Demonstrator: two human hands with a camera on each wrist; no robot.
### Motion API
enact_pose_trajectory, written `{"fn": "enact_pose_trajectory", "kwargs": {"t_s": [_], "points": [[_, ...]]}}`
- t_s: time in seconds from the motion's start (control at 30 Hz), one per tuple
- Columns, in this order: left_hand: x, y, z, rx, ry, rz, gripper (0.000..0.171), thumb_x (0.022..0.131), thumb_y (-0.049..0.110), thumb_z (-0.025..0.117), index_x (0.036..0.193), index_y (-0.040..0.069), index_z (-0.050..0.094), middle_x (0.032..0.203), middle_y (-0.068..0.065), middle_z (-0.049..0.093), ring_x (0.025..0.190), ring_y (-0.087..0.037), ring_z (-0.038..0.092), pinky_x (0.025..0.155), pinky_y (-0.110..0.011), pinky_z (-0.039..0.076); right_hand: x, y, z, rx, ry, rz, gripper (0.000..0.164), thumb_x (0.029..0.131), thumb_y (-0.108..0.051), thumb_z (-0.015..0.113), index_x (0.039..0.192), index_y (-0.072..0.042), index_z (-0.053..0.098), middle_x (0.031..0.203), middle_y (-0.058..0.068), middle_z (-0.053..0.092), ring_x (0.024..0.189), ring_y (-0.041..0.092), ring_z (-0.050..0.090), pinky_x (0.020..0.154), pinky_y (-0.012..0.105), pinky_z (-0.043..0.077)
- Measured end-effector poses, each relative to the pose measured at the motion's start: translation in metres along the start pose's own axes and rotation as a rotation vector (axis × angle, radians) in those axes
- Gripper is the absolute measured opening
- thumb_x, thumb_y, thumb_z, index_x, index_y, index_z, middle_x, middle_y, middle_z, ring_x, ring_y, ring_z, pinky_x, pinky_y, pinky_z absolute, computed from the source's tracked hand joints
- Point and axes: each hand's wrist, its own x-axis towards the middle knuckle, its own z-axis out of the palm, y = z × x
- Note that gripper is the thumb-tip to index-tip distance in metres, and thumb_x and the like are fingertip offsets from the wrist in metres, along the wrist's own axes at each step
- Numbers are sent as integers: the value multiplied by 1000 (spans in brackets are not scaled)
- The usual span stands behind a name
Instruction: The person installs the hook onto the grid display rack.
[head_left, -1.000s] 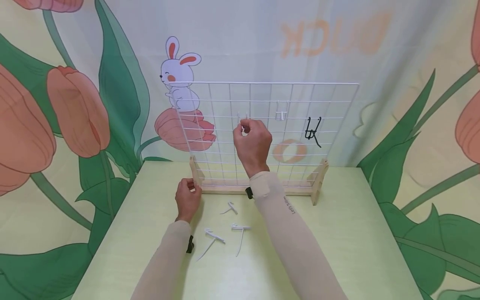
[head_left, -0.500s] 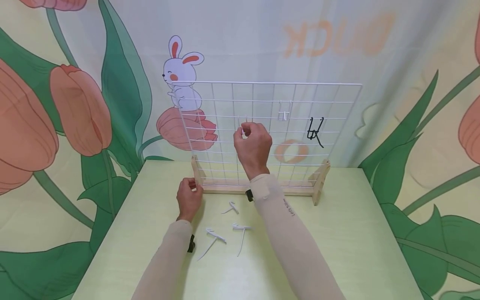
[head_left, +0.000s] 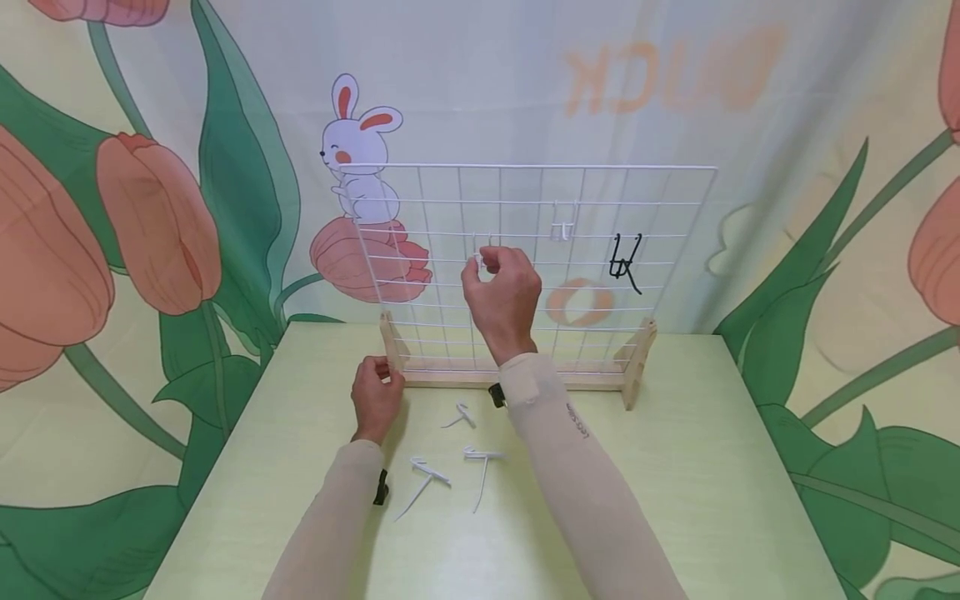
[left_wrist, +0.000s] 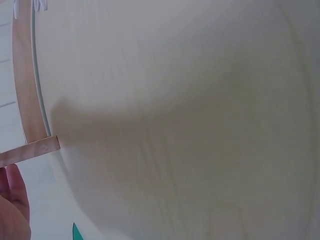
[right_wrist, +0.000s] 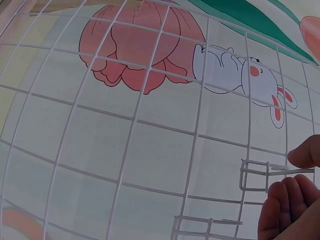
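Note:
My right hand (head_left: 504, 300) is raised at the wire grid panel (head_left: 528, 287), pinching the prong of a white wire hook (right_wrist: 267, 176) between thumb and fingers. The hook's two upright wires show just above the fingertips, against the grid. At the panel's lower left, my left hand (head_left: 375, 400) grips the wooden foot (head_left: 392, 343) of the stand. In the left wrist view, fingertips (left_wrist: 17, 182) lie against that foot. Another white hook (head_left: 562, 231) hangs on the grid to the right, and a black hook (head_left: 622, 265) hangs beyond it.
Three white hooks lie on the table in front of the stand: one nearest it (head_left: 462, 415), one at the left (head_left: 430, 472) and one at the right (head_left: 482, 456). A wooden crossbar (head_left: 450, 379) joins the stand's feet. A printed curtain (head_left: 480, 75) hangs behind.
My right hand has come slightly down and to the left, and more of the hook's wires shows above the fingers. The left hand stays at the wooden foot.

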Motion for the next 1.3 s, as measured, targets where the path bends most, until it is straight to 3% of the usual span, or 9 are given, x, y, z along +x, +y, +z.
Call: {"fn": "enact_pose_trajectory", "kwargs": {"t_s": [0.2, 0.6, 0.83, 1.07, 1.3], "points": [[0, 2, -1, 6, -11, -20, 27, 94, 13, 67, 118, 3, 61, 113, -17, 67, 108, -37, 71, 101, -53, 54, -5, -3, -7, 61, 6, 11, 19, 92, -17, 78, 103, -2, 79, 96, 11, 75, 85, 25, 71, 79, 39, 61], [2, -1, 1, -21, -21, 11, 27, 94, 12, 68, 119, 3, 62, 111, -17, 69, 106, -35, 71, 94, -51, 60, -27, -5, -38, 183, 62, -17, 16, 93, -18, 77, 100, -3, 79, 93, 10, 76, 82, 25, 70, 76, 38, 60], [1, 0, 0, -129, -20, -23, 29, 97, 11, 69, 124, 4, 64, 114, -17, 71, 108, -34, 72, 94, -50, 62, -50, 7, -57, 190, 75, -15, 14, 91, -14, 77, 100, -3, 80, 91, 10, 76, 81, 27, 70, 74, 40, 59], [3, 3, -1, -178, 5, -62, 28, 101, 17, 70, 127, 8, 68, 110, -14, 73, 107, -31, 72, 96, -48, 60, -77, 40, -63, 138, -21, 74, 12, 93, -15, 76, 101, -7, 80, 92, 8, 76, 82, 26, 72, 75, 40, 59], [4, 11, -4, -204, 31, -110, 37, 101, 18, 70, 138, 14, 68, 115, -15, 75, 109, -31, 72, 97, -48, 59, -115, 72, -58, 85, -129, 157, 9, 92, -12, 75, 100, -9, 80, 92, 5, 77, 79, 21, 74, 73, 37, 62]]}}
